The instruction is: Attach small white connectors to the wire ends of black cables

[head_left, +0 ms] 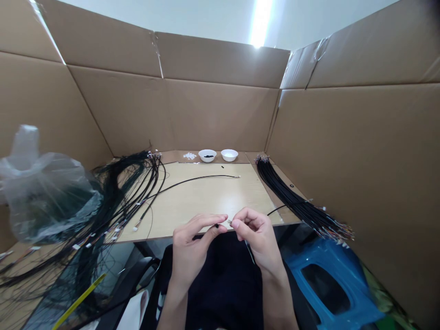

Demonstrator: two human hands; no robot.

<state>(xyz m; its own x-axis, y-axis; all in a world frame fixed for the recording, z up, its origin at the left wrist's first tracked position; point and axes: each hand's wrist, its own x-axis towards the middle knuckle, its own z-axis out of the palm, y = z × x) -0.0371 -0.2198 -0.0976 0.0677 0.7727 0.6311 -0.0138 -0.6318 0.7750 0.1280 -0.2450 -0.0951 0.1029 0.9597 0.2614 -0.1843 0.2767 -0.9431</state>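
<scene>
My left hand (pixel 193 245) is closed in a pinch, with a small black ring-like piece (pixel 217 225) between thumb and fingers. Just to its right, my right hand (pixel 257 236) grips a black cable (pixel 276 210) close to its end. Thin bare wire ends (pixel 229 222) stick out of the right fingertips towards the left hand, a small gap apart from the black piece. Behind the right hand the cable runs off towards the bundle of black cables (pixel 288 190) on the right. The fingers hide most of the held cable end.
At the back stand a white bowl (pixel 207 160) with black pieces and another white bowl (pixel 229 160), beside small white pieces (pixel 189 156). A single cable (pixel 195 178) crosses the table (pixel 192 201). Tangled cables (pixel 117 197) and a plastic bag (pixel 48 192) lie left; a blue stool (pixel 330 275) stands lower right.
</scene>
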